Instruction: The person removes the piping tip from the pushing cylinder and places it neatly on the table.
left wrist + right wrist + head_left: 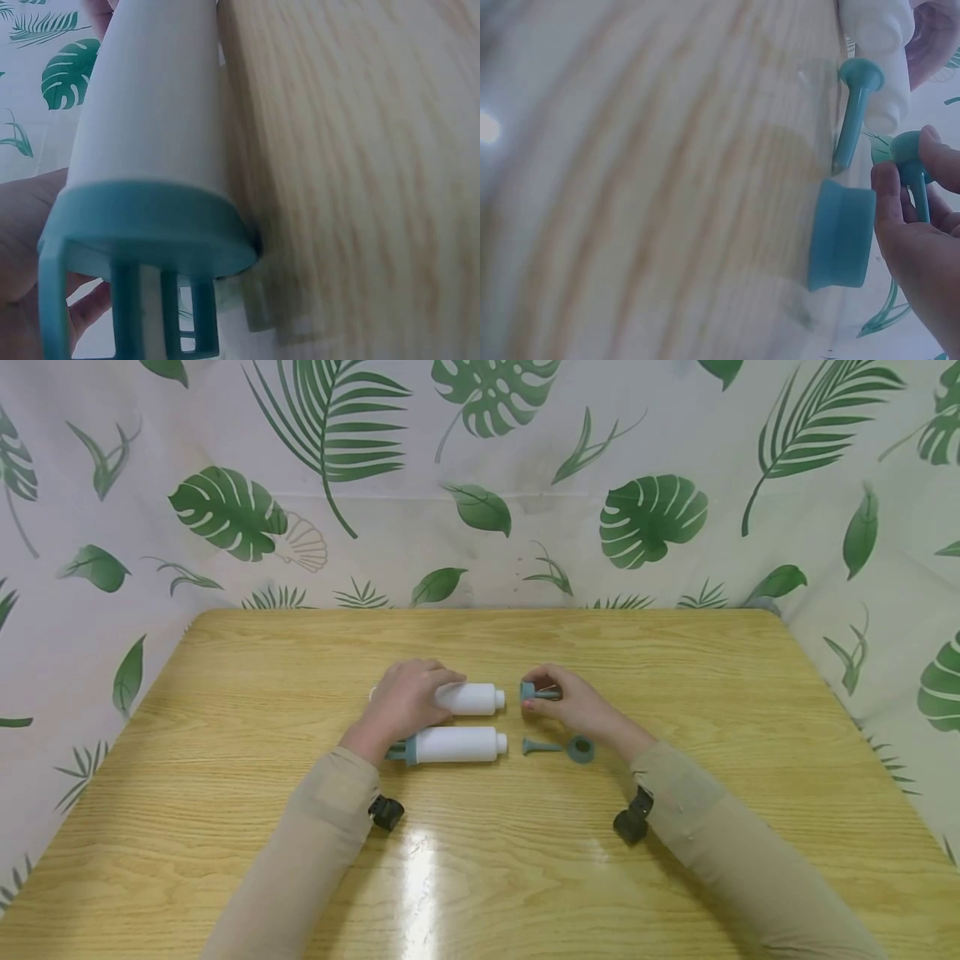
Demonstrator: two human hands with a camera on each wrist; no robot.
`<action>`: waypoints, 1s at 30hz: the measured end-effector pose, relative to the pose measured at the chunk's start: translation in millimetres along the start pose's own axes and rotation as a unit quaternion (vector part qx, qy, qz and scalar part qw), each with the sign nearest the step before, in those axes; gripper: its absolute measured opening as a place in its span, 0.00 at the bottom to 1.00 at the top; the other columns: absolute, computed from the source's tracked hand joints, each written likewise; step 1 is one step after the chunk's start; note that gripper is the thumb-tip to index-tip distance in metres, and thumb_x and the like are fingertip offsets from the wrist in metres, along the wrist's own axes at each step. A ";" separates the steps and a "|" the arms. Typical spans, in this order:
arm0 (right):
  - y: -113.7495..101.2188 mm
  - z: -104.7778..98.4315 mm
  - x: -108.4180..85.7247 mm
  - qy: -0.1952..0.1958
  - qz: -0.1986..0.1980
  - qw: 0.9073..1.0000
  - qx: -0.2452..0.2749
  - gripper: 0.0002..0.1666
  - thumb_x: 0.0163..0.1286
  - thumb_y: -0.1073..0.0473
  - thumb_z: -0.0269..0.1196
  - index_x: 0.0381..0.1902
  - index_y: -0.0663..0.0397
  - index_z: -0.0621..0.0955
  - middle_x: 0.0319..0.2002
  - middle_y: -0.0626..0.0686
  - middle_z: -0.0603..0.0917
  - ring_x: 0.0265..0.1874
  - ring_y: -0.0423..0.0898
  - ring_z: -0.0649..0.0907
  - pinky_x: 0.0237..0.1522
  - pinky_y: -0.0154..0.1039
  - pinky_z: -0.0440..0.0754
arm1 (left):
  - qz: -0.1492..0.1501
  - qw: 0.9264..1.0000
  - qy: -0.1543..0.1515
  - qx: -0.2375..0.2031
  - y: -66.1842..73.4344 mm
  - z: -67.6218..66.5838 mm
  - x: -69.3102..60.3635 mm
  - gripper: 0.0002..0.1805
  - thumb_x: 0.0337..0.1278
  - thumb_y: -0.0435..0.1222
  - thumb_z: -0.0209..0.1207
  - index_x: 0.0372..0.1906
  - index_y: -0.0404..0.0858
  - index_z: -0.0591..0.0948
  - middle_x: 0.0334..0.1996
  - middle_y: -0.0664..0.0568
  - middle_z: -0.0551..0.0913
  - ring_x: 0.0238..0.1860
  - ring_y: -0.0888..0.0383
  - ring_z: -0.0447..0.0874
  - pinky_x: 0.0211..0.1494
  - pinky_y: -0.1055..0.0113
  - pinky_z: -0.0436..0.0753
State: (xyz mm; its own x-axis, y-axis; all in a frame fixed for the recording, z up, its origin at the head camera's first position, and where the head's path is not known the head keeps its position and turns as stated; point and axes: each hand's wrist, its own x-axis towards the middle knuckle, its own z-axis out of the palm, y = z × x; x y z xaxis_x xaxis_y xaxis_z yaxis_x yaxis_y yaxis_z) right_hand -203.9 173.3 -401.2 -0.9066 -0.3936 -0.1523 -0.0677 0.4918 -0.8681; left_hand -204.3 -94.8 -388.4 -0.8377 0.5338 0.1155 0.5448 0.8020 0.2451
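Observation:
Two white tubes lie side by side on the wooden table in the head view. Over the far tube my left hand curls its fingers, hiding much of it. The near tube ends in a teal collar with an open frame, large in the left wrist view. My right hand pinches a teal fitting with a thin stem just off the far tube's narrow neck, apart from it. Near that hand lie a teal flared nozzle and a teal ring.
The wooden table reaches back to a leaf-print cloth that hangs behind and along both sides. Black wrist cameras sit on both sleeves.

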 end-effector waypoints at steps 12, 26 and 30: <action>-4.7 -1.5 -6.9 -0.008 -0.006 1.000 -0.001 0.26 0.68 0.51 0.62 0.60 0.54 0.71 0.57 0.57 0.73 0.58 0.56 0.72 0.60 0.54 0.70 | 0.038 0.998 0.039 -0.039 9.6 -4.0 -2.3 0.27 0.47 0.41 0.71 0.56 0.45 0.81 0.51 0.51 0.82 0.52 0.52 0.78 0.56 0.56 0.73; -16.1 7.6 -13.1 -0.059 -0.053 0.997 -0.003 0.28 0.68 0.50 0.61 0.62 0.55 0.72 0.60 0.56 0.74 0.60 0.54 0.72 0.59 0.52 0.72 | 0.131 0.982 0.079 -0.109 47.1 4.2 5.0 0.24 0.49 0.38 0.71 0.52 0.34 0.80 0.44 0.47 0.82 0.47 0.54 0.78 0.53 0.65 0.77; -19.0 9.2 -14.0 -0.064 -0.066 0.996 0.002 0.28 0.68 0.51 0.61 0.62 0.57 0.72 0.61 0.57 0.74 0.61 0.54 0.72 0.60 0.52 0.71 | 0.129 0.981 0.091 -0.108 52.7 6.4 5.9 0.20 0.51 0.38 0.69 0.49 0.34 0.82 0.41 0.48 0.83 0.44 0.56 0.79 0.51 0.67 0.77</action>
State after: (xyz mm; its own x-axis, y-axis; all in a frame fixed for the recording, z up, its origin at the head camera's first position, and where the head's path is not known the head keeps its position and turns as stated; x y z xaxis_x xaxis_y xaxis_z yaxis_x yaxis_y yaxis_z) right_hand -186.1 162.3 -386.9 -0.8289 -0.5512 -0.0954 -0.1816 0.4265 -0.8861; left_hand -180.3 -47.7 -380.9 -0.6767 0.6387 0.3664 0.7353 0.5602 0.3815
